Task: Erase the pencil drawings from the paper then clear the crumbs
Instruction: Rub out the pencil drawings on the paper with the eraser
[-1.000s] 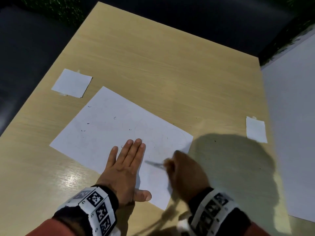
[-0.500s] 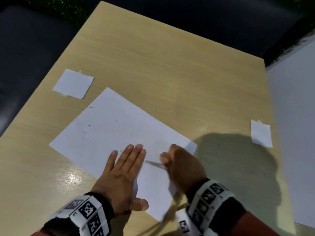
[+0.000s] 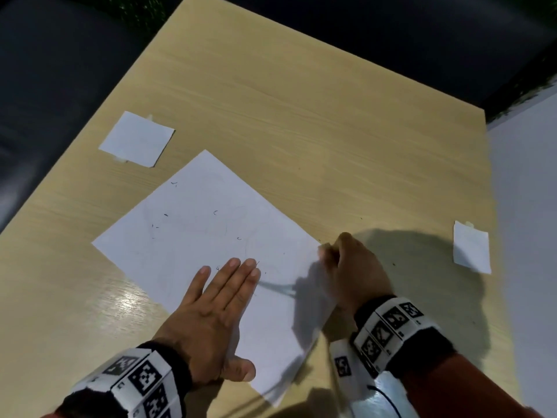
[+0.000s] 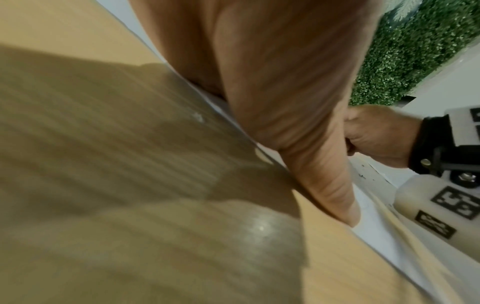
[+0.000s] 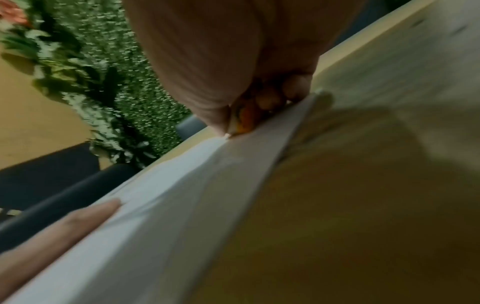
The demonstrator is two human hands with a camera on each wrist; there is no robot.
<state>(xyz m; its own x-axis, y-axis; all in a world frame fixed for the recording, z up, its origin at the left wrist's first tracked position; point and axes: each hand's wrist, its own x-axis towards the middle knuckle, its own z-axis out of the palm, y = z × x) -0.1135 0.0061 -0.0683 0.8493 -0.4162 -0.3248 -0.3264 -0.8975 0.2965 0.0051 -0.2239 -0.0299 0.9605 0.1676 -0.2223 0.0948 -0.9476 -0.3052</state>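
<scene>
A white sheet of paper lies slanted on the wooden table. Faint pencil lines and several dark eraser crumbs dot it. My left hand lies flat on the sheet's near part, fingers straight, thumb out to the side. My right hand is at the sheet's right corner, fingers curled round a small eraser with an orange and white wrapper, pressed against the paper. In the left wrist view, my left palm presses down and my right hand is seen behind it.
Two small white paper squares are taped to the table, one at the far left and one at the right. A few crumbs lie on the bare wood to the right of the sheet. A white surface borders the table's right edge.
My right hand has moved with the eraser from the middle of the sheet's near part up and right to its right corner. My left hand has stayed flat on the paper.
</scene>
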